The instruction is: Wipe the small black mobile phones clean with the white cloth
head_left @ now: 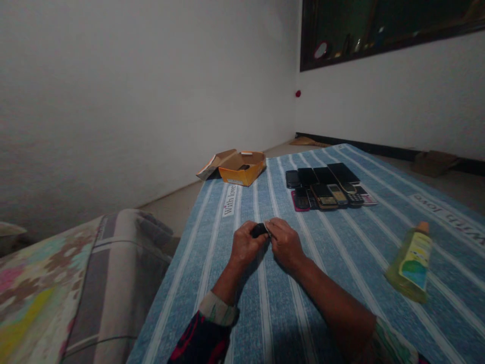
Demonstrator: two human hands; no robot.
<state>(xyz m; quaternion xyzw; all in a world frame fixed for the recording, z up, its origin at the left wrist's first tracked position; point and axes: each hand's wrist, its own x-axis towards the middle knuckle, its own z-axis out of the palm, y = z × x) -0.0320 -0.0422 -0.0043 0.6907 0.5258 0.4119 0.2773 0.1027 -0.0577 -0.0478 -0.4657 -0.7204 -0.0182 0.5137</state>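
My left hand (245,245) is closed around a small black object (259,230), whose kind I cannot make out because the fingers cover most of it. Against its right end, my right hand (285,242) has thumb and fingers pinched together, with a thin pale edge showing at the fingertips. Both hands meet just above the blue striped cloth (212,253) that covers the table. Beyond them to the right lie several mobile phones (326,195), set close together in two rows, smartphones behind and mostly keypad phones in front.
An orange cardboard box (246,176) stands with its lid open at the far left edge, something dark inside. On the right lies a bottle of yellow-green liquid (411,263). A draped, patterned cover (109,283) is at left, across a gap. Walls rise behind.
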